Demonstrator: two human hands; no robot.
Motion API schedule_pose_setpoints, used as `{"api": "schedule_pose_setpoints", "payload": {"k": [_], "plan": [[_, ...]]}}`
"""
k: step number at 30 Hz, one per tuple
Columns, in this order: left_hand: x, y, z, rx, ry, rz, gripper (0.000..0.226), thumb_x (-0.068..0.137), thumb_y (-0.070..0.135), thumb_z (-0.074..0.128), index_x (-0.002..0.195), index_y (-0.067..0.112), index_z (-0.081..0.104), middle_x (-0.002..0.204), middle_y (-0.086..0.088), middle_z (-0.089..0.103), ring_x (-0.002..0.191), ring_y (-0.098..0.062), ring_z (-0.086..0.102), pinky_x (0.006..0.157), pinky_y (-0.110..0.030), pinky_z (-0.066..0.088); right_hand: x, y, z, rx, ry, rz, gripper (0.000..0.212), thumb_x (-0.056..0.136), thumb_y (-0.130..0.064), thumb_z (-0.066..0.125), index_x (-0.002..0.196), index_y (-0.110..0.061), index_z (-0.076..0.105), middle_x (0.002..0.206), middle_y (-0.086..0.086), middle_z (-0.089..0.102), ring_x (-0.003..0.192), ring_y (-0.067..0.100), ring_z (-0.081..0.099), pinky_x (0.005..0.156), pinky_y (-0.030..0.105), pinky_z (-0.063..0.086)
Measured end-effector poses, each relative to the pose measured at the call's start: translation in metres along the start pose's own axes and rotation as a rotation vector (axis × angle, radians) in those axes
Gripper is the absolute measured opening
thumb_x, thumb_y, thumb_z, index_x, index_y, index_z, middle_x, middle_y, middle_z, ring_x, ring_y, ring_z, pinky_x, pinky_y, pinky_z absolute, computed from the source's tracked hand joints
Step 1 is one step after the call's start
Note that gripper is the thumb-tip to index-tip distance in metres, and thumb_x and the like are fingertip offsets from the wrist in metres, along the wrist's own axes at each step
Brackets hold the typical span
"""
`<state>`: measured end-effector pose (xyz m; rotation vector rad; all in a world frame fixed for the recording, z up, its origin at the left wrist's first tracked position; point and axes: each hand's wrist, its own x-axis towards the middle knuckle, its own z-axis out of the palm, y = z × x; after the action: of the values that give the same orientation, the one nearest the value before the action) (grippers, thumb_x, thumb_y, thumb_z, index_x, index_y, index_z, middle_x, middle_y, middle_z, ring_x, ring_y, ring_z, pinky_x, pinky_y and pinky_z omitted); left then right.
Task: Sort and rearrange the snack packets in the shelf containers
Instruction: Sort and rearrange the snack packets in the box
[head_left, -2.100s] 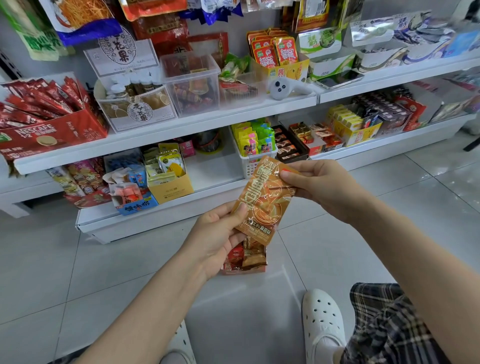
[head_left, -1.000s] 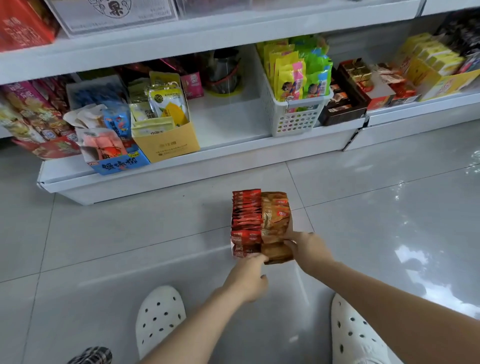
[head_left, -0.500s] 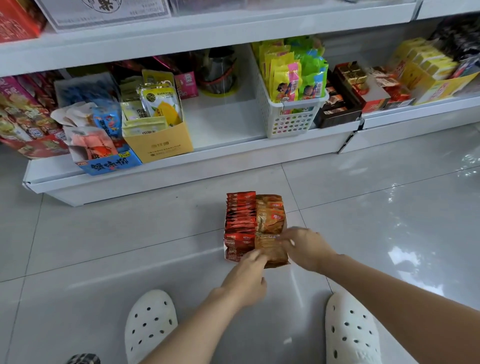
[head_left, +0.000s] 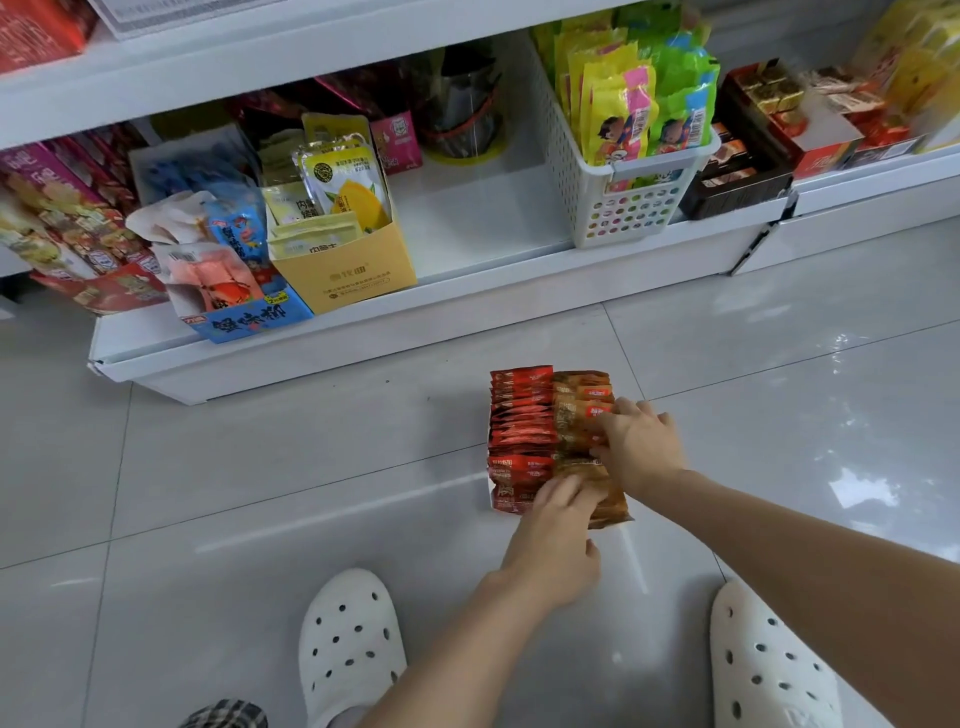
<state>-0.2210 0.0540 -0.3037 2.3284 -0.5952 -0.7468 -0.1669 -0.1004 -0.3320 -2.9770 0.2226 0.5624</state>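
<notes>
Our box (head_left: 519, 501) of packets sits on the floor between our shoes, its long axis running away toward the shelf (head_left: 467, 228), with our right hand (head_left: 641, 447) pinching the brown row (head_left: 579, 410) mid-length and our left hand (head_left: 553, 540) gripping its near end.

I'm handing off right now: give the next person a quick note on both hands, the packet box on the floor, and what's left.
Left hand: fingers on the near packets of the small box of snack packets on the floor tiles.
Right hand: fingers pressing into the brown packet row.
Red packet row stands alongside, tidy.
Done: packets stand in two colour rows.
Left: straighten the brown row, then probably return the box to the bare gap on the white bottom shelf.
</notes>
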Motion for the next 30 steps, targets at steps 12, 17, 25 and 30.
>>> {"api": "schedule_pose_setpoints", "payload": {"k": [12, 17, 25, 30], "plan": [[0.003, 0.002, -0.003, 0.078, -0.233, -0.14, 0.065, 0.094, 0.019, 0.053, 0.153, 0.018, 0.025, 0.161, 0.004, 0.015, 0.147, -0.021, 0.014, 0.12, -0.035, 0.02, -0.022, 0.015, -0.063, 0.492, 0.208, 0.115, 0.01, 0.101, -0.017, 0.042, 0.101, -0.012, 0.051, 0.081, 0.007, 0.06, 0.073, 0.032, 0.056, 0.052, 0.033, 0.036], [-0.021, 0.027, -0.03, -0.078, -0.254, -0.194, 0.051, 0.093, 0.018, 0.053, 0.143, 0.02, 0.043, 0.147, -0.002, 0.044, 0.125, -0.018, 0.048, 0.098, -0.022, 0.039, -0.044, 0.039, -0.138, 0.572, 0.153, 0.061, 0.01, 0.095, -0.019, 0.059, 0.101, -0.017, 0.066, 0.091, 0.008, 0.073, 0.076, 0.022, 0.065, 0.06, 0.028, 0.05], [-0.092, 0.137, -0.161, -0.939, 0.055, -0.185, 0.026, 0.097, 0.011, 0.042, 0.108, 0.01, 0.066, 0.1, -0.008, 0.07, 0.094, -0.019, 0.063, 0.098, -0.034, 0.047, -0.142, 0.031, -0.259, 1.055, 0.197, -0.008, 0.019, 0.083, -0.02, 0.076, 0.095, -0.005, 0.073, 0.076, 0.005, 0.074, 0.066, 0.013, 0.07, 0.062, 0.023, 0.06], [-0.163, 0.184, -0.197, -1.109, -0.002, -0.079, 0.038, 0.095, 0.016, 0.035, 0.115, 0.004, 0.064, 0.108, -0.016, 0.069, 0.099, -0.027, 0.065, 0.098, -0.045, 0.051, -0.201, 0.016, -0.295, 1.07, 0.294, -0.155, 0.012, 0.085, -0.023, 0.073, 0.092, -0.013, 0.072, 0.077, 0.002, 0.075, 0.071, 0.015, 0.072, 0.057, 0.019, 0.057]]}}
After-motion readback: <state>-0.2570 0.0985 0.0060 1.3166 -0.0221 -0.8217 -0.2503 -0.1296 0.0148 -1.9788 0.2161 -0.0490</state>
